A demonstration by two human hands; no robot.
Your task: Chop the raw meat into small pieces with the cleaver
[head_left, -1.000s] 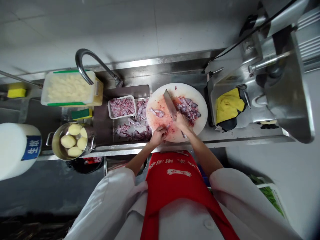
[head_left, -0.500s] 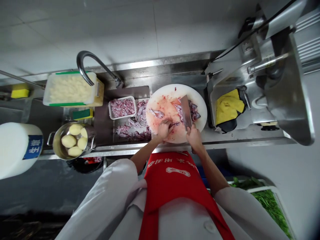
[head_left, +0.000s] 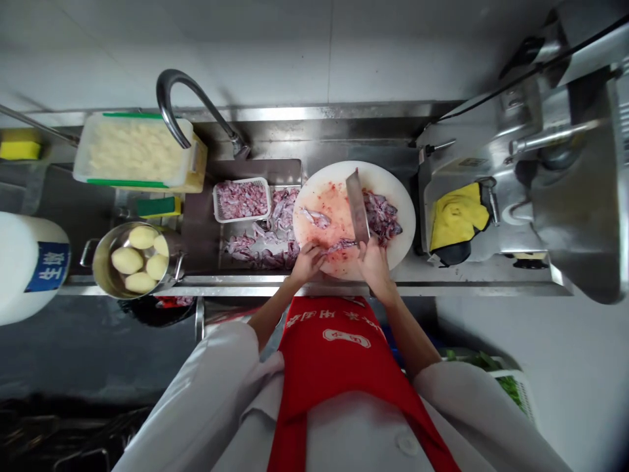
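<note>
A round white cutting board (head_left: 334, 196), stained red, lies in front of me. My right hand (head_left: 375, 265) is closed on the handle of a cleaver (head_left: 358, 206), whose broad blade points to the far side. Thin, reddish raw meat, seemingly a skinned frog (head_left: 340, 246), stretches from my left hand (head_left: 308, 261) to the blade. My left fingers pinch its left end. Another pale skinned frog (head_left: 316, 217) lies beyond my left hand. Right of the blade sits a heap of dark cut pieces (head_left: 382, 216).
Left of the board, a sink holds more skinned carcasses (head_left: 268, 252) and a white basket of chopped meat (head_left: 242, 200). Further left are a pot of peeled potatoes (head_left: 128, 260), a lidded tub (head_left: 135, 151) and a faucet (head_left: 171, 98). A yellow cloth (head_left: 459, 215) lies right.
My left hand has shifted left, and the frog in it now lies stretched toward the cleaver. Pieces that lay left of the blade are now in the heap on its right. The view has shifted slightly.
</note>
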